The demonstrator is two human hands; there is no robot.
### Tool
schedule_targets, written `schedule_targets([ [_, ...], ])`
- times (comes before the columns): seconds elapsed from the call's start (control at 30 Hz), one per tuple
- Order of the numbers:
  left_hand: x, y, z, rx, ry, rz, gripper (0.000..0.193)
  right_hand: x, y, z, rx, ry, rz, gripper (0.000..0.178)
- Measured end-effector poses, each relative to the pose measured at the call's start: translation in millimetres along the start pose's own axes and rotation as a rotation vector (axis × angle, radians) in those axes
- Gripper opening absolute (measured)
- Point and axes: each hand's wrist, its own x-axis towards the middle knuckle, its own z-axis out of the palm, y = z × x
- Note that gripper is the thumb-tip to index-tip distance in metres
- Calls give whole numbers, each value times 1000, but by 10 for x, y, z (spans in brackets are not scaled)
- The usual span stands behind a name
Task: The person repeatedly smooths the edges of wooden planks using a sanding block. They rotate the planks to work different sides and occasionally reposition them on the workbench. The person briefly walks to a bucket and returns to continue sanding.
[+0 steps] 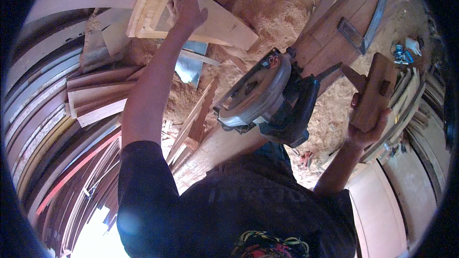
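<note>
My left hand (187,10) is stretched out at the upper left, its fingers extended over a pale wooden board (229,26). Beside those fingers lies a stack of light wood strips (143,12); whether the fingertips touch it I cannot tell. On the right, my right hand (367,131) grips a brown wooden hand plane (375,96), held tilted with its slot showing. Between my arms a circular saw (275,98) sits on a long wooden plank (330,36). A metal square (358,36) lies farther up this plank.
Sawdust (267,7) covers the ground around the plank. Stacked boards (43,95) line the left, and more panels (406,186) lean at the right. A shiny sheet (191,64) lies below the pale board. Small blue items (402,53) lie at the far right.
</note>
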Motion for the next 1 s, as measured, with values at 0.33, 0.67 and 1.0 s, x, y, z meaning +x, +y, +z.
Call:
schedule_targets([
  [0.33,-946,425,-457,-556,-200,-173,91,184,75,133,87,104,13,60],
  [0.67,-2045,78,-302,-651,-416,-364,56,111,-20,180,136,33,41,60],
  [1.0,-2777,-320,-1538,-600,-133,-502,59,-158,-374,100,52,82,-53,54],
])
